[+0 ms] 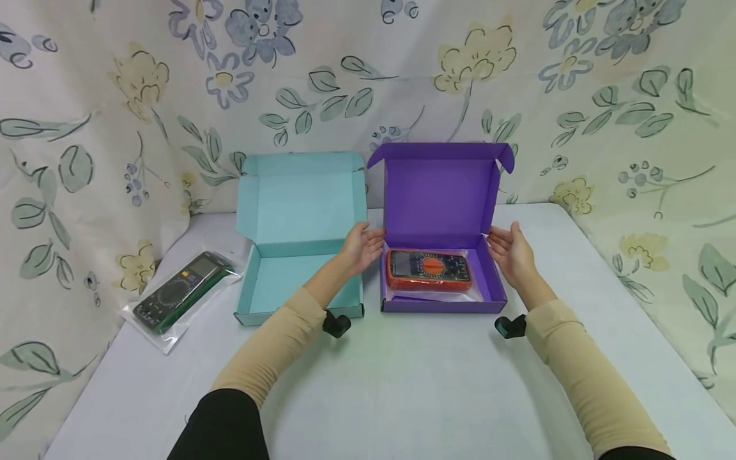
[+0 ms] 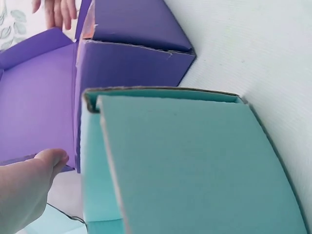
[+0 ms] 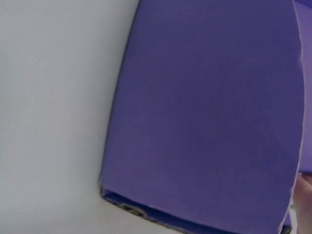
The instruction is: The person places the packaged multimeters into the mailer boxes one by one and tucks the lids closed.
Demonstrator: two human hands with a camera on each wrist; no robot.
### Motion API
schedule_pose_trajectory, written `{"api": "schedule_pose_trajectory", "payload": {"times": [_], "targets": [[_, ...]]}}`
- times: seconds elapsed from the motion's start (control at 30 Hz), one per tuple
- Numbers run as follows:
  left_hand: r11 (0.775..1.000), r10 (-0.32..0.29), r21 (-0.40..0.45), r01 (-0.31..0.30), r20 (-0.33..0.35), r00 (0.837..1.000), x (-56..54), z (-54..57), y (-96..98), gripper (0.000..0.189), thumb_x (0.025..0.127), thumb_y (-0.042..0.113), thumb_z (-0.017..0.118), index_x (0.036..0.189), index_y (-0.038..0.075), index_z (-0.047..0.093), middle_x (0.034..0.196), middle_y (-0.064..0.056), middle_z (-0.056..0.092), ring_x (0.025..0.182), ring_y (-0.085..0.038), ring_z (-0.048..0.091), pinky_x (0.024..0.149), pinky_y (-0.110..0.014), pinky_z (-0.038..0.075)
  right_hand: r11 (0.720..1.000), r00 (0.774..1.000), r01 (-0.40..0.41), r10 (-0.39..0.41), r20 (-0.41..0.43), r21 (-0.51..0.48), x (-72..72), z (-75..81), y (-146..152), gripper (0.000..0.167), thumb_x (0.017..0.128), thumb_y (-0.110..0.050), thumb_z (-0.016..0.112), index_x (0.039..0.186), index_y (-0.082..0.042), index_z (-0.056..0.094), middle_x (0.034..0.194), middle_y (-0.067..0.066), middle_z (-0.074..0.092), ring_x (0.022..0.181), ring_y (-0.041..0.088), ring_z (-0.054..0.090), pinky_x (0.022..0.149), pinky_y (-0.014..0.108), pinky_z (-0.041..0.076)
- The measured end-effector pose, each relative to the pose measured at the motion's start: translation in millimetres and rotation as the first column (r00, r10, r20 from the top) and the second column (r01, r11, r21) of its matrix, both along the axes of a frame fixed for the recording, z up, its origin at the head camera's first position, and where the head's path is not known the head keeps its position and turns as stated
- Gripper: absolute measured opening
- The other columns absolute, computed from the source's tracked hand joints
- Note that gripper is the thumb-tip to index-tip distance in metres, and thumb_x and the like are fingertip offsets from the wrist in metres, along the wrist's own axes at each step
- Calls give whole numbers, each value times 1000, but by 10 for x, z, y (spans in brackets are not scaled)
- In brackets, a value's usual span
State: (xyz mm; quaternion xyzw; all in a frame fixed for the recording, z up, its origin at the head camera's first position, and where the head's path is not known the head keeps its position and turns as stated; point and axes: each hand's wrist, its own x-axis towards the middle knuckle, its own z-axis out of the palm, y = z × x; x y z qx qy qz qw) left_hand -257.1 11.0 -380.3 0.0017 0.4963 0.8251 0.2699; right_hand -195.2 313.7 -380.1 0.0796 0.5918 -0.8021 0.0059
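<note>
A purple cardboard box [image 1: 439, 191] stands with its lid raised. In its tray lies a red multimeter [image 1: 430, 271] with an orange dial, in a clear plastic bag. My left hand [image 1: 363, 246] is at the box's left side near the lid hinge, fingers extended, passing over the teal box's right wall. On the opposite side, my right hand [image 1: 512, 252] has its fingertips right at the hinge corner, fingers fairly straight. In the left wrist view the left thumb [image 2: 53, 158] shows beside the purple lid [image 2: 39, 102]. The purple side wall [image 3: 204, 117] fills most of the right wrist view.
Just left of the purple box, a teal cardboard box [image 1: 305, 198] sits with its lid up. Farther left lies a green-edged multimeter [image 1: 181, 291] in a clear bag. A floral curtain [image 1: 414, 76] hangs behind the white table [image 1: 437, 390].
</note>
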Motion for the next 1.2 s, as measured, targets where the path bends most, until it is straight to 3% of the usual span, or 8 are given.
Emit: {"api": "schedule_pose_trajectory", "payload": {"times": [0.13,0.3,0.47,0.57,0.73,0.93,1.1,1.2], "targets": [[1000,-3,-27,2,-22,1000,-14,4,-37,63,105,32,19,147,-16,19,158,-26,14,147,-33,10,120,-35,11,1000,1000,11,-11,4,13,10,-8,19,75,103,-46,4,149,13,7,158,27,1,147,31,5,118,32,12],[997,-5,-71,-2,-99,995,-13,3,-50,64,106,32,23,147,-17,16,157,-27,15,147,-32,11,119,-34,12,998,998,56,-56,-2,1,0,-26,-1,75,103,-47,11,146,14,21,157,28,7,147,30,10,117,29,18],[993,-69,-112,48,-198,978,13,-14,-26,62,106,29,25,152,-7,5,159,-24,8,147,-31,10,120,-35,11,998,999,27,-25,-35,52,-3,-61,-35,76,103,-46,7,148,15,9,157,29,6,146,33,11,116,29,19],[983,-111,-168,70,-246,963,24,-18,-29,62,105,32,23,153,-4,7,160,-22,8,147,-30,11,120,-35,11,995,999,23,-19,-48,93,5,-70,-43,73,104,-45,6,150,12,6,157,29,5,146,34,10,117,30,18],[969,-163,-221,106,-258,952,38,-2,-49,65,106,37,17,151,-9,12,159,-22,12,147,-31,13,120,-35,11,991,998,35,-29,-47,131,25,-38,-54,72,104,-45,7,150,11,5,156,30,6,145,35,10,117,31,16],[973,-154,-210,100,-261,953,51,33,-34,69,106,39,19,148,-16,13,157,-27,12,147,-34,12,120,-37,11,987,997,77,-75,-22,140,21,19,-64,77,104,-45,9,146,19,11,155,32,11,145,32,13,116,29,20],[979,-130,-186,84,-249,960,61,35,-12,68,106,38,20,150,-13,7,158,-27,7,147,-35,9,120,-38,10,994,998,64,-61,-33,90,14,58,-78,73,104,-46,8,152,9,2,156,31,3,145,35,10,117,36,17],[975,-148,-202,95,-265,953,74,35,-4,68,106,39,19,151,-10,3,159,-26,3,147,-34,8,120,-38,10,994,999,38,-35,-34,102,24,71,-75,74,102,-48,4,152,7,-1,156,30,0,145,35,7,117,39,14]]}}
